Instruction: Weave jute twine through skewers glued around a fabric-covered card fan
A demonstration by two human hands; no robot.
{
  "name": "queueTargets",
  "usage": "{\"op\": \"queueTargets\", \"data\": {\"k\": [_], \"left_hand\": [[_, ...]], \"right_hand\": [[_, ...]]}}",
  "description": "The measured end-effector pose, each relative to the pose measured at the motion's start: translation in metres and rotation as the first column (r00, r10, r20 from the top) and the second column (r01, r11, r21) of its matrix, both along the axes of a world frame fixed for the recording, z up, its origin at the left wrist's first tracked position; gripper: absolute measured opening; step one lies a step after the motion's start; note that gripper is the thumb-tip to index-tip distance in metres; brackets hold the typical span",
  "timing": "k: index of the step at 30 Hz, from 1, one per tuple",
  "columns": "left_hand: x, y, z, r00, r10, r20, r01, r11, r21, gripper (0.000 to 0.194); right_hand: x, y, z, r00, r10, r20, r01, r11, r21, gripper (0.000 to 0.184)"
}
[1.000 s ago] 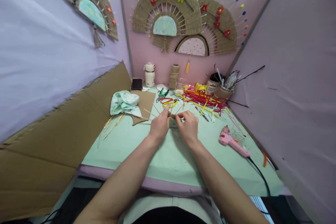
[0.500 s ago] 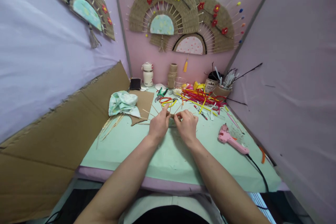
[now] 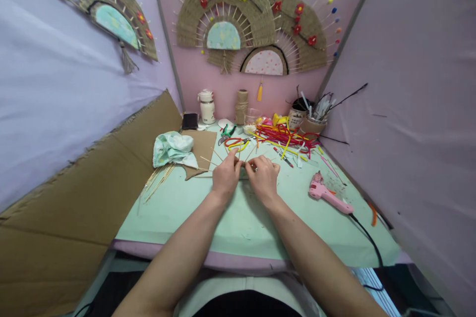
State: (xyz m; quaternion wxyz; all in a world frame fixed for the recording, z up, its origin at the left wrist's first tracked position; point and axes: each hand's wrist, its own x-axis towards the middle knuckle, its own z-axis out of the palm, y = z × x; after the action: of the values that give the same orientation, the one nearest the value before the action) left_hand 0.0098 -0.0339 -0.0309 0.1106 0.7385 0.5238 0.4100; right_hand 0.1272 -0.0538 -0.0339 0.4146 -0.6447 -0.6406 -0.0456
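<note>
My left hand [image 3: 225, 174] and my right hand [image 3: 263, 177] meet over the middle of the table, thumbs and fingertips pinched close together. Between them is the small brown middle of a stick fan frame [image 3: 243, 163], gripped from both sides. Thin wooden sticks [image 3: 251, 152] spread outward from it like rays, to the left, away from me and to the right. My fingers cover most of the frame's centre, so how the sticks join there is hidden. A pale flat edge shows under the hands.
Beyond my hands lie red-and-yellow-handled scissors [image 3: 238, 143] and green pliers [image 3: 227, 132]. A crumpled cloth [image 3: 174, 148], loose sticks [image 3: 159, 181] and cardboard [image 3: 204, 144] are on the left. Red and yellow pipe cleaners [image 3: 288, 137] and a corded pink glue gun [image 3: 329, 195] are on the right.
My view has shifted slightly. Both hands keep their pinch on the fan frame, with only small finger movement.
</note>
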Motion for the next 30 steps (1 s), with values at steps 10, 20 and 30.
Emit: {"op": "queueTargets", "data": {"k": [10, 20, 30], "left_hand": [[0.0009, 0.0015, -0.0040, 1.000, -0.002, 0.006, 0.002, 0.999, 0.037, 0.040], [0.0019, 0.0012, -0.0028, 1.000, 0.011, 0.005, -0.011, 1.000, 0.029, 0.040], [0.0026, 0.0011, -0.0028, 1.000, 0.025, 0.001, -0.025, 0.999, 0.028, 0.039]], "right_hand": [[0.0078, -0.0070, 0.0004, 0.996, -0.015, -0.093, 0.017, 1.000, 0.025, 0.015], [0.0066, -0.0035, -0.0012, 0.989, 0.090, -0.120, -0.093, 0.995, -0.021, 0.021], [0.0059, 0.0004, -0.0049, 0.987, 0.125, -0.098, -0.126, 0.992, -0.011, 0.024]]}}
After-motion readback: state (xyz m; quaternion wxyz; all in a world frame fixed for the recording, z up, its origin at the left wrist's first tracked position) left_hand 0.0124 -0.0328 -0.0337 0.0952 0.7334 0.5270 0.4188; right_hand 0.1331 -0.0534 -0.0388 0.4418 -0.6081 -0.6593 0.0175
